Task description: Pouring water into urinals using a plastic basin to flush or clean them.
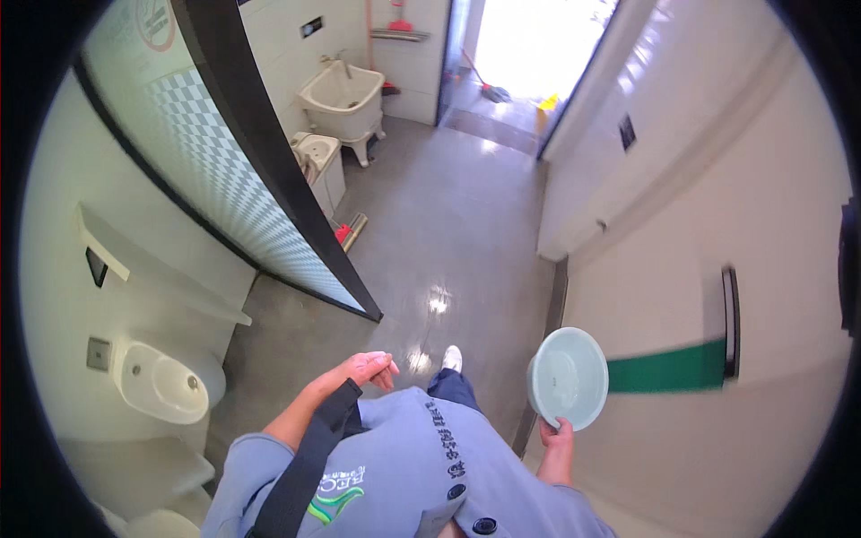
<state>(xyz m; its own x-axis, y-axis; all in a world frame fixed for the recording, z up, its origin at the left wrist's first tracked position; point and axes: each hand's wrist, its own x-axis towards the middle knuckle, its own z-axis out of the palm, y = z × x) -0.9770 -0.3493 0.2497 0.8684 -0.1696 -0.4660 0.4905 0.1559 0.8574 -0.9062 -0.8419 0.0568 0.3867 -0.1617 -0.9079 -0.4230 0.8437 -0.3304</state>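
Note:
My right hand (558, 434) grips the lower rim of a pale blue plastic basin (570, 380), held out at my right side. The basin's hollow faces up towards the camera, and most of the fingers are hidden under it. At the left, my left hand (374, 368) is in front of my body with its fingers loosely bent. Nothing shows in it, though the palm is mostly turned away. A white shoe (453, 358) and a dark trouser leg show between the hands, above the grey floor (464, 255).
A black-framed frosted glass partition (269, 148) stands at the left, with a urinal (165, 383) beyond it. Ahead are a utility sink (346, 97), a small white washing machine (323, 161), a squeegee (353, 232) and a bright doorway with a mop (496, 93). A wall runs along the right.

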